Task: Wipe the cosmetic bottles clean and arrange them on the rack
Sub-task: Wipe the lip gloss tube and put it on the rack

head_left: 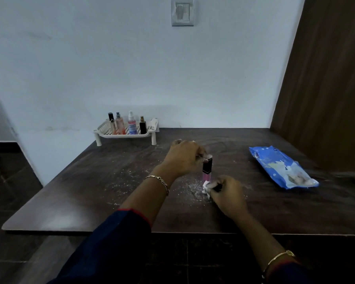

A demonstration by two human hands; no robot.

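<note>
On the worktop [90,181], near centre: I see left hand [184,158] pinching the black cap of the upright pink tube [207,170]; right hand [228,193] clutches a white wipe [205,186] against its base. Rack [127,137] with bottles [132,126] far left.

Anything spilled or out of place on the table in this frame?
Yes: white powdery specks are scattered over the dark table, thickest beside the pink tube being wiped. The bottles on the rack stand upright.
</note>
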